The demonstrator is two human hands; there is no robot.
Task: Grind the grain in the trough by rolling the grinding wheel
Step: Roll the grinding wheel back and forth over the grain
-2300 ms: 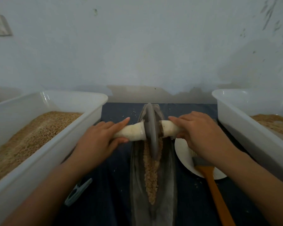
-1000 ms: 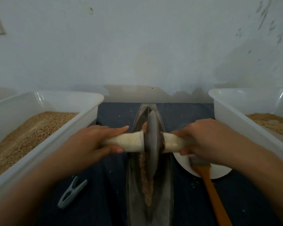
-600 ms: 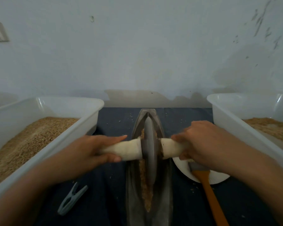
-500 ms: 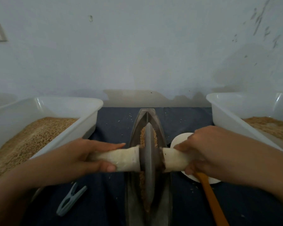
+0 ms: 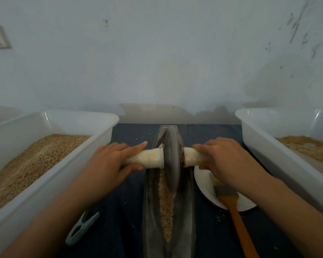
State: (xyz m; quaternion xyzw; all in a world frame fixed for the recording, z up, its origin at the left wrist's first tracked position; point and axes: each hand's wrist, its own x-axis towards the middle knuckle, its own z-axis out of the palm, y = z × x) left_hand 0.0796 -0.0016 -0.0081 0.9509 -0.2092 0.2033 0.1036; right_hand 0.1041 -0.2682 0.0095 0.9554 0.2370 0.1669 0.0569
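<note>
A dark metal grinding wheel [image 5: 172,157] stands upright in the far part of a long boat-shaped trough [image 5: 185,211] on the dark cloth. A pale handle [image 5: 149,158] runs through the wheel to both sides. My left hand [image 5: 108,162] grips the left end of the handle, thumb underneath and fingers stretched along the top. My right hand [image 5: 224,157] grips the right end, fingers curled over it. A narrow line of tan grain [image 5: 166,205] lies along the trough's bottom in front of the wheel.
White tubs of grain stand to the left [image 5: 50,183] and right [image 5: 265,146] of the trough. A white plate [image 5: 205,185] with an orange-handled brush [image 5: 235,216] lies right of the trough. A grey clothes peg [image 5: 81,228] lies at lower left. A wall is close behind.
The wheel rolled toward me along the trough, then back away to its far end. More grain now shows in front of the wheel. Both hands kept their grip on the handle.
</note>
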